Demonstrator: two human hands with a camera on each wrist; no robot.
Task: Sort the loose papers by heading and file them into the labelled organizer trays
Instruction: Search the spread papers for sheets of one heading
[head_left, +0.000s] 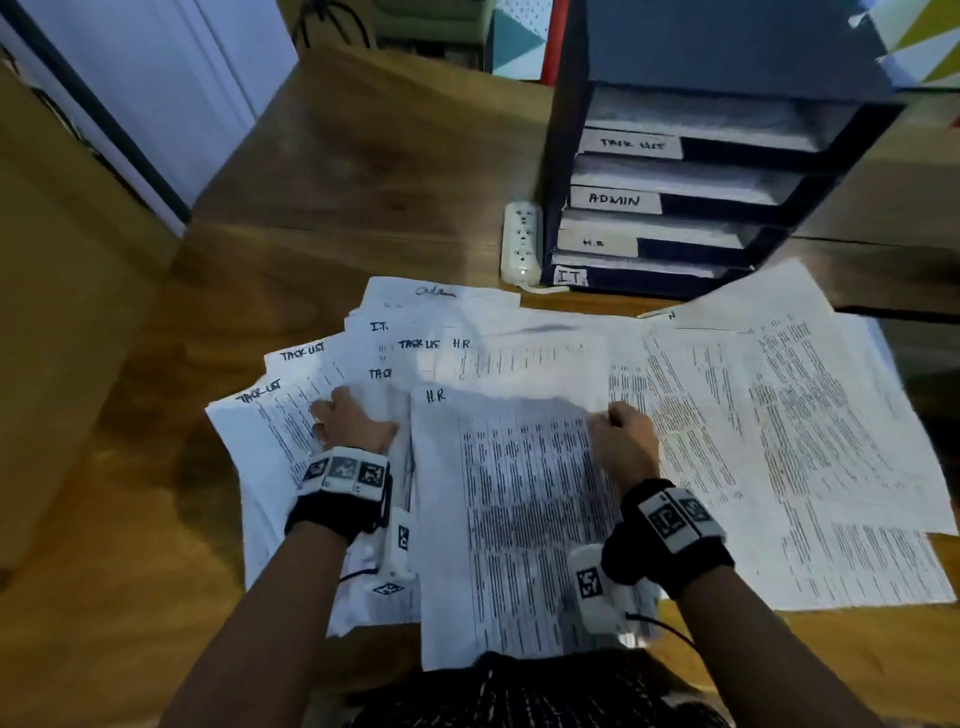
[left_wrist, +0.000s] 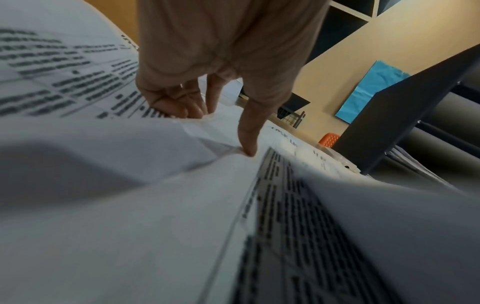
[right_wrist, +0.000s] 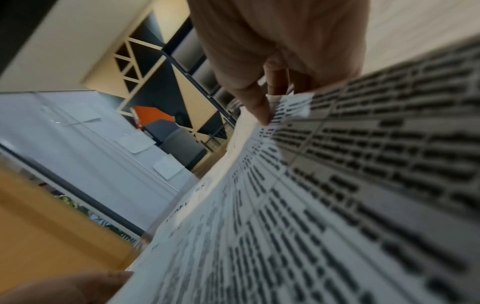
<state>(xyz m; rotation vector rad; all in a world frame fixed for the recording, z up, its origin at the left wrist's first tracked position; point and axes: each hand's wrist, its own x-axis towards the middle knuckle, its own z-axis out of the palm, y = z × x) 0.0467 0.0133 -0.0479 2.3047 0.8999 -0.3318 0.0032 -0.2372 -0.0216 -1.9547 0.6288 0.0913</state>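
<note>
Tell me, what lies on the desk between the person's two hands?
A printed sheet headed H.R, seen in the head view. The right hand pinches its right edge; the left hand rests on the Task List papers beside it.

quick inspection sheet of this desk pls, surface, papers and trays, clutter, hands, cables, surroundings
surface: wooden desk, largely covered with paper on the near side.
job's things: loose papers spread out and overlapping, headings reading TASK LIST, I.T., H.R; an H.R sheet on top, nearest the person. Dark organizer at the back right, trays labelled TASK LIST, ADMIN, H.R, I.T. from top to bottom, paper already in them.
clutter: white power strip beside the organizer.
hands: left hand presses on the left pile, a fingertip down on paper; right hand pinches the right edge of the H.R sheet.
cables: thin black leads from the wrist cameras; dark cable at the far desk edge.
surroundings: white panel at left, coloured triangle panels behind.
</note>
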